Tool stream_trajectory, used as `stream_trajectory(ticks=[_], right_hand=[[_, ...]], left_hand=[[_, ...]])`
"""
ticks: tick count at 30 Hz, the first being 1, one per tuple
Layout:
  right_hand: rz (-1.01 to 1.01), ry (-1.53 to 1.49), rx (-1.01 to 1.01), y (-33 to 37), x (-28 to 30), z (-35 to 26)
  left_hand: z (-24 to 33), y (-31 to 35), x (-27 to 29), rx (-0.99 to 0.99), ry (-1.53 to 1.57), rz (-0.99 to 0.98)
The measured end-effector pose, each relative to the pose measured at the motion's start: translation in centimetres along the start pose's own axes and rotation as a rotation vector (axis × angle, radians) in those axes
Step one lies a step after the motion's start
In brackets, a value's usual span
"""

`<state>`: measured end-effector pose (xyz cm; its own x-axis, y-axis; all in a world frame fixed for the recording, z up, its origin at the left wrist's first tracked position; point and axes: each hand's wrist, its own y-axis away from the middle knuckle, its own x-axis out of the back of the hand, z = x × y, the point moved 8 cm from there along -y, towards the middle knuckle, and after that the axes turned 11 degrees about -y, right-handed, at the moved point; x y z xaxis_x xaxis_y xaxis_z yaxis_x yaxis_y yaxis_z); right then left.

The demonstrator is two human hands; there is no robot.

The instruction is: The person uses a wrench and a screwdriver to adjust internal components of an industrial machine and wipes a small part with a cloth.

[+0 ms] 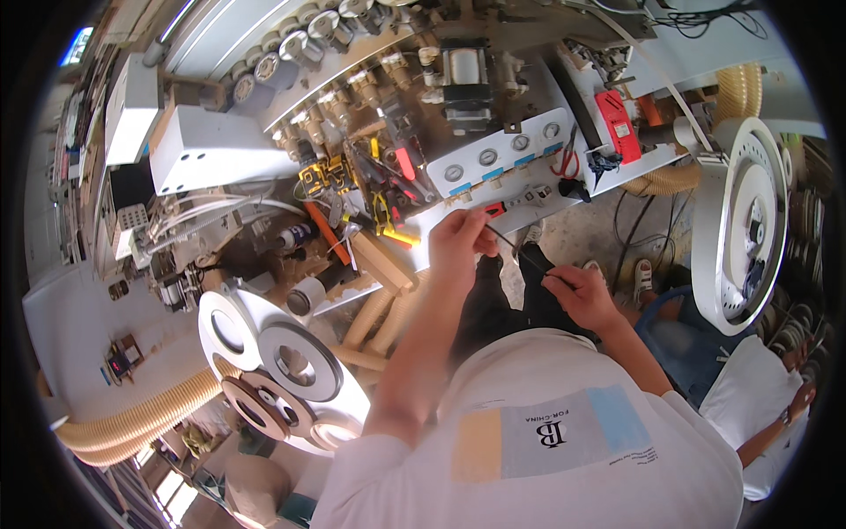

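A thin black cord [507, 240] runs slantwise between my two hands, in front of my dark trousers. My left hand [458, 240] is raised at the bench's front edge, fingers closed on the cord's upper end. Lower and to the right, my right hand [582, 296] pinches the other end. Just beyond my left hand, a tool with a red-and-black handle [495, 209] lies on the bench, beside a grey metal tool [532, 196]. Behind them leans a white panel [432, 167] with a row of round fittings.
Pliers and screwdrivers [383, 207] crowd the bench to the left, near a yellow-and-black power drill [322, 172]. A red case [617, 128] and red-handled scissors [568, 160] lie right. Large white wheel housings [740, 225] flank me. Another person [749, 406] sits at the right.
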<state>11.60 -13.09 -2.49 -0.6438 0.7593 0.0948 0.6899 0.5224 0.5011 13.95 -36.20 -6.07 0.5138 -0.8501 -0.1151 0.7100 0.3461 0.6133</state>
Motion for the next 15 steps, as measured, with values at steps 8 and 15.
stream_trajectory(ticks=[8, 15], right_hand=[[0.034, 0.074, -0.13, 3.2, 3.5, 1.8], [0.109, 0.042, -0.134, 2.6, 6.5, 1.9]], left_hand=[[3.5, -1.8, 12.1, -0.246, 0.217, 0.3], [0.4, 1.4, 2.7, -0.19, -0.617, -0.186]])
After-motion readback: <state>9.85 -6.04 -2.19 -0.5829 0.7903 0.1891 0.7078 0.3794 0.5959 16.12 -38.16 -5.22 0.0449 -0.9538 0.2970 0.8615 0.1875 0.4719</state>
